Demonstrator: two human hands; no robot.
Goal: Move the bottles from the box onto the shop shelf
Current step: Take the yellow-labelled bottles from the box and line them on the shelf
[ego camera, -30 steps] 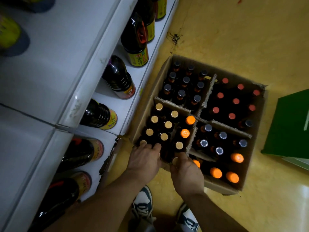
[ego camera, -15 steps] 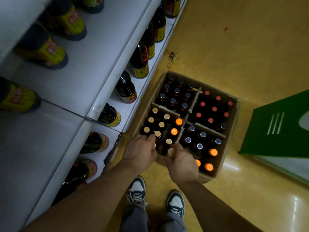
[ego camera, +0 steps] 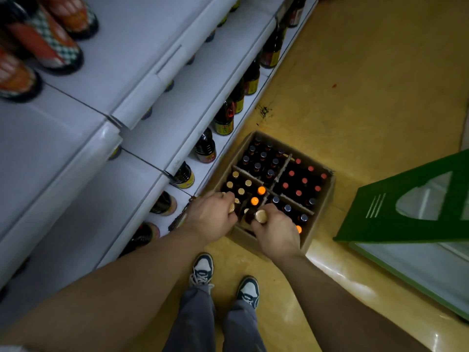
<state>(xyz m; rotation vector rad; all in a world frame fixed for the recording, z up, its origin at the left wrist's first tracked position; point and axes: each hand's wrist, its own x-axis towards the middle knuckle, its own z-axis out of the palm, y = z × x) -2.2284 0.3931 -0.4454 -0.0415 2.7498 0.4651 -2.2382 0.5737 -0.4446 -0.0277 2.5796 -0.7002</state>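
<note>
Cardboard, brown and matt, makes up the open box (ego camera: 320,214) seen from the head camera. It stands on a glossy yellow floor (ego camera: 355,85), just beside the foot of the white, smooth shop shelf (ego camera: 177,102). Crossed cardboard dividers (ego camera: 282,168) split the box into four compartments, each packed with upright dark bottles with round caps. The far-left caps are dark grey and the far-right ones red. The near-left compartment holds gold caps with two orange, the near-right silver caps with some orange.

The left hand (ego camera: 210,219) is curled round the neck of a gold-capped bottle (ego camera: 231,207) at the near-left compartment. The right hand (ego camera: 276,235) grips the neck of a second gold-capped bottle (ego camera: 261,215), raised above its neighbours at the box's near edge.

Large dark bottles with yellow labels (ego camera: 223,120) line the lowest shelf. A green angular panel (ego camera: 406,207) stands to the right, well apart from the box.
</note>
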